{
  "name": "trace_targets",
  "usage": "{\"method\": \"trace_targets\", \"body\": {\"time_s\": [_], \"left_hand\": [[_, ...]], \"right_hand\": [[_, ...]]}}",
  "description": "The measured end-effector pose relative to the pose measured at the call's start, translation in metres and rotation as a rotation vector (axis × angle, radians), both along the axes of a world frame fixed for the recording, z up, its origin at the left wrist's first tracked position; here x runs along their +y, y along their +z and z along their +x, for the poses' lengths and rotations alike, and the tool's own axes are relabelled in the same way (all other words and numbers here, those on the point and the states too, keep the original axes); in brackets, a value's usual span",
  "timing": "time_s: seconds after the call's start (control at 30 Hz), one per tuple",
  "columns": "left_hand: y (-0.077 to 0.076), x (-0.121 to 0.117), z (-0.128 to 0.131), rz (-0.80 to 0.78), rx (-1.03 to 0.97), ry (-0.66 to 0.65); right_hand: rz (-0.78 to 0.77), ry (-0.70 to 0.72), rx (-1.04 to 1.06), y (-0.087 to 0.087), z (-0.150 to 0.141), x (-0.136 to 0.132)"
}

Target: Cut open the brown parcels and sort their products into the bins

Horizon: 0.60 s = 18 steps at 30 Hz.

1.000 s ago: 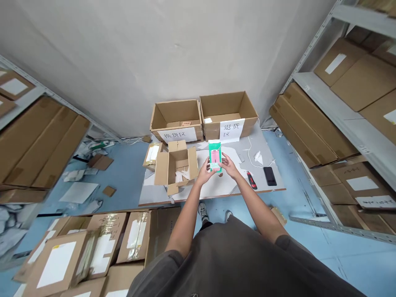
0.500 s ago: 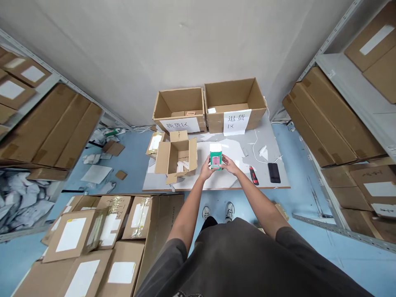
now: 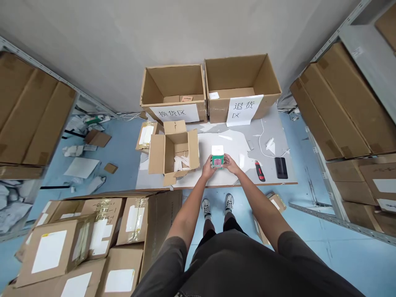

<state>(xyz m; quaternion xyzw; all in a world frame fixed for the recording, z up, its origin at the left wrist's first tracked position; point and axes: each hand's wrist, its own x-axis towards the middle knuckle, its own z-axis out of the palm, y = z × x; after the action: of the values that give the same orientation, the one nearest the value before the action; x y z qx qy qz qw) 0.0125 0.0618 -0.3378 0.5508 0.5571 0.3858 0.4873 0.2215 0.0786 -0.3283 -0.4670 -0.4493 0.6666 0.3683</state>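
Green box [image 3: 217,157] — one, gripped between left hand [image 3: 208,169] and right hand [image 3: 231,164], neither nearer; both part-closed on its opposite sides, long axis unclear. Carton [image 3: 157,154] — flaps open, just left of left hand.

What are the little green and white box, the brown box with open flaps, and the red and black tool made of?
The green and white box looks like printed card, with flat faces; its finish is unclear. The brown box seems matte cardboard, with stiff folded flaps. The tool is probably plastic outside, from its bright colouring.
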Motion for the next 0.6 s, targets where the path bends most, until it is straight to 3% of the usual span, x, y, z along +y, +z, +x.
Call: {"method": "trace_targets", "body": {"time_s": [0.07,0.17,0.37,0.5,0.6], "left_hand": [[0.005,-0.003,-0.004,0.002,0.002,-0.039],[0.023,-0.012,-0.007,0.043,0.011,-0.047],[0.083,-0.043,0.02,0.199,0.177,0.115],[0.122,-0.054,0.038,0.127,0.243,0.238],[0.142,-0.054,0.035,0.081,0.137,0.245]], "right_hand": [[0.007,-0.018,-0.015,0.006,0.0,-0.002],[0.031,-0.051,-0.027,0.027,-0.002,-0.003],[0.068,-0.066,-0.001,0.084,-0.007,-0.008],[0.116,-0.107,-0.043,0.118,-0.009,-0.016],[0.142,-0.149,-0.053,0.141,-0.007,-0.022]]}}
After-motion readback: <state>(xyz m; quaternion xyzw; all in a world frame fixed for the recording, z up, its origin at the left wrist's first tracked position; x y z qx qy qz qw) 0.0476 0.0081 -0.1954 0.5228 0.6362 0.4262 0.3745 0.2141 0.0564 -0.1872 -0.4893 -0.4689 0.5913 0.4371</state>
